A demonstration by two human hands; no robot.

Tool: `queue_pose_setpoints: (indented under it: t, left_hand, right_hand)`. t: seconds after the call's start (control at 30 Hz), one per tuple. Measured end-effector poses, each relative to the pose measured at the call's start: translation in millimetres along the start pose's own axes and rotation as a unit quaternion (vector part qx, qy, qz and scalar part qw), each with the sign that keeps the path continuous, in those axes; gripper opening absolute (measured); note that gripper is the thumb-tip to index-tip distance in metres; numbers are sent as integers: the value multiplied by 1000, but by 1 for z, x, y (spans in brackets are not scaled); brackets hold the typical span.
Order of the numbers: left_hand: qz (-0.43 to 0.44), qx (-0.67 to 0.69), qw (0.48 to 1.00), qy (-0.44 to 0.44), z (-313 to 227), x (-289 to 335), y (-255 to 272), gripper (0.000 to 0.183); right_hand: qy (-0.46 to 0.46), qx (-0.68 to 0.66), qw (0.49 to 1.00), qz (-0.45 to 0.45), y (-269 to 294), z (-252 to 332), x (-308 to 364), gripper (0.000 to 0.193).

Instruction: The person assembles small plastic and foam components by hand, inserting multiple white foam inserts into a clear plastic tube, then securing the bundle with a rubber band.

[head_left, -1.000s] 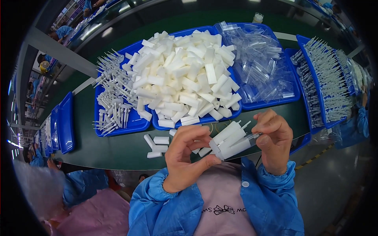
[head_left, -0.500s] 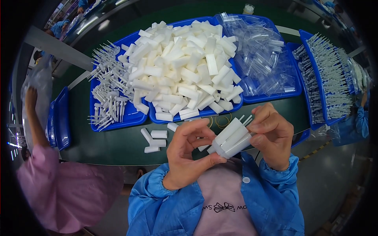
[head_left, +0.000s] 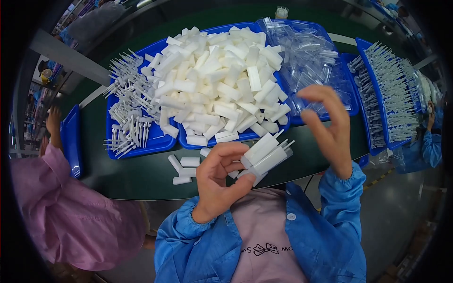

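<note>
My left hand [head_left: 218,177] grips a small bundle of white foam blocks [head_left: 264,153] above the table's near edge. Clear plastic wraps part of the blocks, and thin white rods stick out from their upper right ends. Raised to the right of the bundle, my right hand [head_left: 332,129] is apart from it, thumb and fingers spread with nothing visible between them; its fingertips are slightly blurred. Behind them lies a heap of white foam blocks [head_left: 222,80] in a blue tray. Beyond my right hand, clear plastic sleeves [head_left: 311,61] fill another blue tray.
Several loose foam blocks [head_left: 190,162] lie on the green table [head_left: 141,177] left of my left hand. White plastic stems [head_left: 134,92] pile up in the left tray; more stems [head_left: 389,94] fill trays at right. A person in pink [head_left: 80,207] is at left beside a blue tray [head_left: 71,141].
My right hand has let go of the bundle and lifted away, up and right, with its fingers spreading. The bundle has shifted slightly left in my left hand. The person in pink has lowered an arm.
</note>
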State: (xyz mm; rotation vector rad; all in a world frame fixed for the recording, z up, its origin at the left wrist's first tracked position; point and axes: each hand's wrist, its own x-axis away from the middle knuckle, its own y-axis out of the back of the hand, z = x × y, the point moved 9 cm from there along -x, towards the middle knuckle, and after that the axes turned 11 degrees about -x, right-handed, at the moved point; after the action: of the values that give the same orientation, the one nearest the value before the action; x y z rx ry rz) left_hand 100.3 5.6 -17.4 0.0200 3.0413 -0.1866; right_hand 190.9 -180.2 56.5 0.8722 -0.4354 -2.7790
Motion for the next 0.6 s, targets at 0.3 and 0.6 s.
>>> queue_pose_setpoints:
  t: [0.3, 0.6]
  left_hand:
    - [-64, 102, 993, -6, -1, -1, 13, 57]
    - [-93, -85, 989, -84, -13, 4, 14, 56]
  right_hand:
    - [-52, 417, 905, 64, 6, -57, 0, 43]
    - [-142, -331, 930, -77, 9, -17, 18, 31]
